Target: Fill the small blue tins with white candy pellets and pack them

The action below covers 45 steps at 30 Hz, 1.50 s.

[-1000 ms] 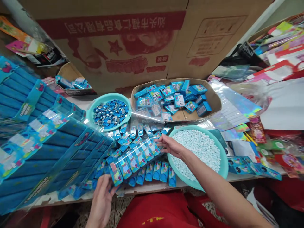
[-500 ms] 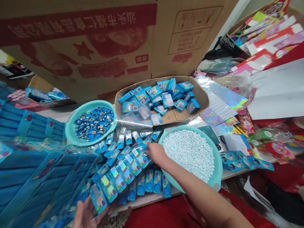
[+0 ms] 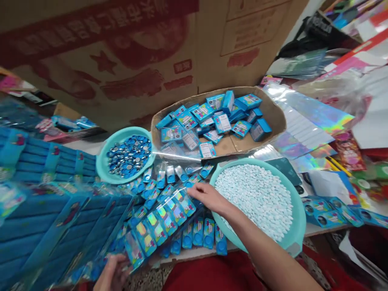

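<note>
A row of small blue packs (image 3: 159, 226) with shiny holographic faces lies slanted in clear plastic wrap, held between my two hands. My right hand (image 3: 209, 196) pinches the plastic at the upper right end. At the lower left end my left hand (image 3: 112, 270) closes on the wrap; its fingers are blurred and partly hidden. Loose blue packs (image 3: 198, 232) with round recesses lie beneath and around the row. My right forearm passes over a turquoise basin (image 3: 298, 226) of pale blue tablets (image 3: 254, 198).
A smaller turquoise bowl (image 3: 101, 161) holds blue and silver round pieces. Behind are a cardboard tray (image 3: 233, 146) of blue boxes and a tall carton (image 3: 209, 60). Wrapped blue packs (image 3: 54, 226) are stacked at left. Holographic sheets (image 3: 306, 121) lie at right.
The view has shifted, so most things sit further right. Both hands stay at the ends of the wrapped row; the left fingers, spread before, are now more closed.
</note>
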{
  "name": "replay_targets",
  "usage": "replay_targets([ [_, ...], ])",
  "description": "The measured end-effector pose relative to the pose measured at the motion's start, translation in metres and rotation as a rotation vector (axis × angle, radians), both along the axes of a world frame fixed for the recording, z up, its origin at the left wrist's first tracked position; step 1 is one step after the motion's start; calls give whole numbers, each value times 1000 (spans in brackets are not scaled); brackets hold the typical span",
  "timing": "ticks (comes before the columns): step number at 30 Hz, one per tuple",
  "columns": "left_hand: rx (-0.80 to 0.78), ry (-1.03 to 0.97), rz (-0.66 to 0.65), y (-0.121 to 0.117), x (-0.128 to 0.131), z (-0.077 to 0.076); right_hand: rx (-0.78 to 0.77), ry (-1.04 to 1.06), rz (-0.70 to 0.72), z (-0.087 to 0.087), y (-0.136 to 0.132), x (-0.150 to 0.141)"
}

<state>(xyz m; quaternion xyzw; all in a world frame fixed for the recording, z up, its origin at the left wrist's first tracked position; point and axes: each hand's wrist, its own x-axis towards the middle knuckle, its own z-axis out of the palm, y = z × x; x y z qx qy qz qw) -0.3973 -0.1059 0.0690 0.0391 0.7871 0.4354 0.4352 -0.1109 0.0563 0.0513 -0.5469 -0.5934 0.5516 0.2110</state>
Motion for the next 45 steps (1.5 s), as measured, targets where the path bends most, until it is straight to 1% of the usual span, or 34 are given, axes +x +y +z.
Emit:
replay_targets([
  [1,-6,26,-35,-1,1,4,26,61,-23,2,-4,0],
  [3,18,57,-84,0,8,12,64,115,-87,7,-11,-1],
  [5,102,84,-88,2,18,21,74,140,-147,14,-16,-4],
  [7,214,108,-80,2,27,31,64,173,-173,28,-21,-7],
  [9,273,93,-86,-1,32,46,33,178,-157,50,-26,-10],
  [11,317,41,-102,-7,31,66,27,163,-112,78,-31,-12],
  [13,382,-22,-114,-15,23,95,98,156,-62,109,-33,-13],
  [16,496,-62,-98,-31,1,150,238,220,-9,162,-26,-21],
  [18,560,-26,-17,-42,-16,189,293,265,27,202,-19,-35],
  [20,638,94,109,-48,-34,226,309,300,91,245,-12,-58],
  [22,750,278,184,-50,-49,256,345,370,157,286,-6,-89],
  [24,882,453,171,-48,-63,278,374,472,195,318,0,-123],
  [25,939,511,143,-45,-70,285,363,505,208,329,4,-140],
  [26,979,548,116,-41,-77,289,340,525,220,336,8,-157],
  [27,1009,576,104,-37,-84,291,310,547,233,339,14,-173],
  [28,1030,593,102,-32,-91,290,296,576,248,338,19,-187],
  [29,1041,594,108,-27,-98,287,287,604,256,333,25,-200],
  [31,1044,565,129,-17,-111,277,261,633,252,316,35,-222],
  [34,999,446,161,-7,-126,258,177,611,230,290,44,-242],
  [36,991,407,171,-4,-132,249,142,616,254,282,46,-249],
  [38,1013,420,171,-2,-135,247,140,630,268,282,48,-253],
  [43,1009,451,172,5,-138,249,119,649,245,288,48,-259],
  [45,1006,460,161,7,-139,247,111,661,284,288,50,-257],
])
